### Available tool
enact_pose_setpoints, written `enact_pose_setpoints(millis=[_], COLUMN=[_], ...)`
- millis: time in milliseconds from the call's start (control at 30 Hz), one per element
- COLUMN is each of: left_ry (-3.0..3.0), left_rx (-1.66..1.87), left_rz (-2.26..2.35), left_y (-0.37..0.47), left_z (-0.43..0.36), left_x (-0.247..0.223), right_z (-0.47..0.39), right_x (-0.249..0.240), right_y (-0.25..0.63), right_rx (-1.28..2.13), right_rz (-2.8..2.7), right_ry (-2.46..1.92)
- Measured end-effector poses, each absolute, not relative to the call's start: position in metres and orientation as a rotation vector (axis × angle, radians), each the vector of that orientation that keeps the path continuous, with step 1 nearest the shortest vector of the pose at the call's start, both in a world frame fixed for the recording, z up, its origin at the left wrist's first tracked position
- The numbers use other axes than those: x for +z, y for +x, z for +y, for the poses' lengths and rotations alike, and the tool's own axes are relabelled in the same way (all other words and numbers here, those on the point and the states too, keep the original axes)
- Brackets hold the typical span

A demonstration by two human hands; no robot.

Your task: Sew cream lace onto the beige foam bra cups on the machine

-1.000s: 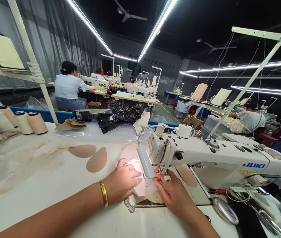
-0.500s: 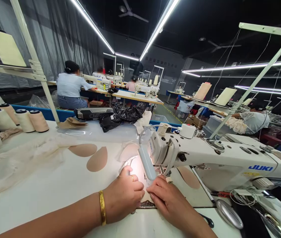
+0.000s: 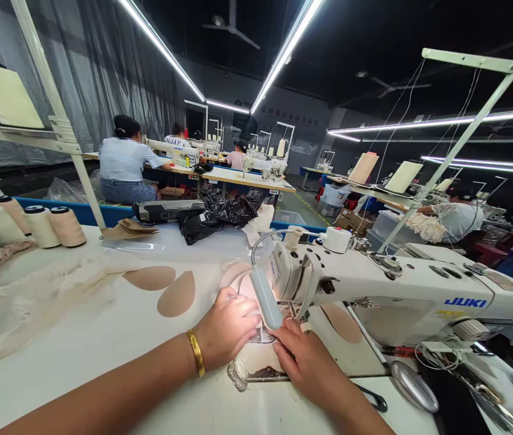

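Note:
Under the lamp (image 3: pixel 266 297) of a white sewing machine (image 3: pixel 374 290) lies pale fabric (image 3: pixel 248 287), brightly lit. My left hand (image 3: pixel 231 323), with a gold bangle at the wrist, is closed over the fabric's near left side, its fingers bent and pressed together. To the right, my right hand (image 3: pixel 301 350) rests beside the needle area, fingers close together at the fabric's edge; the lamp and fingers hide what its fingertips touch. Two beige teardrop pieces (image 3: pixel 177 294) lie on the white table to the left. Another beige piece (image 3: pixel 341 322) is behind my right hand.
Thread cones (image 3: pixel 68 227) stand at the left beside sheer cloth (image 3: pixel 57 287). A black plastic bag (image 3: pixel 220 216) lies at the table's back. A silver oval object (image 3: pixel 414 386) sits right. People work at machines farther off.
My left hand has moved up and away from me along the fabric, uncovering the metal plate's near edge. My right hand has shifted slightly. The whole view has moved a little.

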State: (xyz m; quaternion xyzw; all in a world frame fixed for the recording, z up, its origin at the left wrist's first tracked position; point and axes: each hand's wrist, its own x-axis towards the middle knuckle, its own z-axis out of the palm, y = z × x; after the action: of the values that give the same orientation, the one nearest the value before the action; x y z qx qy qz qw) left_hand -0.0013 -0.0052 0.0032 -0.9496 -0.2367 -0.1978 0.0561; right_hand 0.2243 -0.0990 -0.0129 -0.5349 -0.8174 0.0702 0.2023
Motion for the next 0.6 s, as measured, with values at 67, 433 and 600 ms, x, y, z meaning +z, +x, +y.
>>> enact_pose_setpoints(millis=[67,433,600], left_ry=[-2.797,-3.024,-3.138], left_rx=[-0.713,-0.269,-0.261], left_rz=[-0.982,-1.018,-0.822], left_y=[-0.012,-0.03,-0.004], left_z=[0.011,-0.014,-0.032], left_x=[0.005,0.022,0.018], right_z=[-0.1,-0.098,-0.098], right_x=[-0.015,-0.009,-0.006], right_y=[0.225,0.224,0.224], right_rx=[0.167,0.177,0.202], right_rz=[-2.285,-2.267,-2.268], right_ry=[-1.493,-1.504,-1.513])
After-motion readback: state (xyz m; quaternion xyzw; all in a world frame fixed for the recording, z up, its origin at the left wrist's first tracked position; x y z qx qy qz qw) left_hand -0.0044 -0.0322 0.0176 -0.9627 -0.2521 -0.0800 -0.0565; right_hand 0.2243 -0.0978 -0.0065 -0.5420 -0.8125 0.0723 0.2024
